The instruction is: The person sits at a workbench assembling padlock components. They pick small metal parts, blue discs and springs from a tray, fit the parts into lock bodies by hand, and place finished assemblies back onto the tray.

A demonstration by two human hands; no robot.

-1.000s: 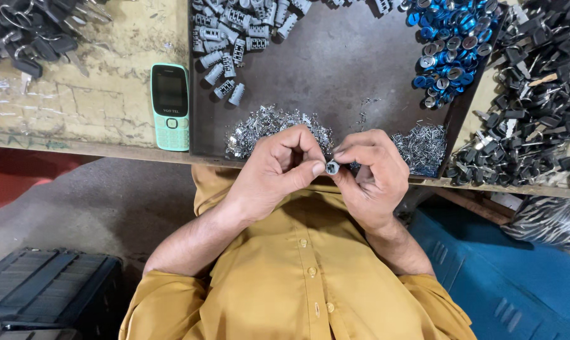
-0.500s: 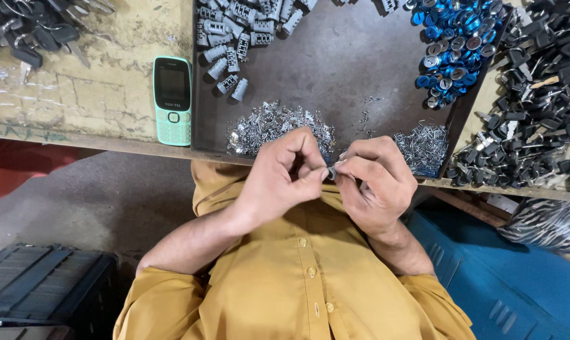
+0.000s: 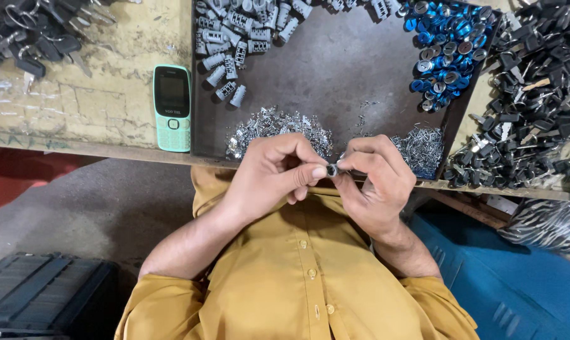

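Head view check:
A: Grip state?
B: Left hand point(image 3: 269, 173) and right hand point(image 3: 376, 179) pinch one small lock cylinder point(image 3: 331, 169) at the tray's point(image 3: 335, 75) 6 o'clock edge.
A: Risk?
B: Fingertip hold only; slippage likely drops it lapward.
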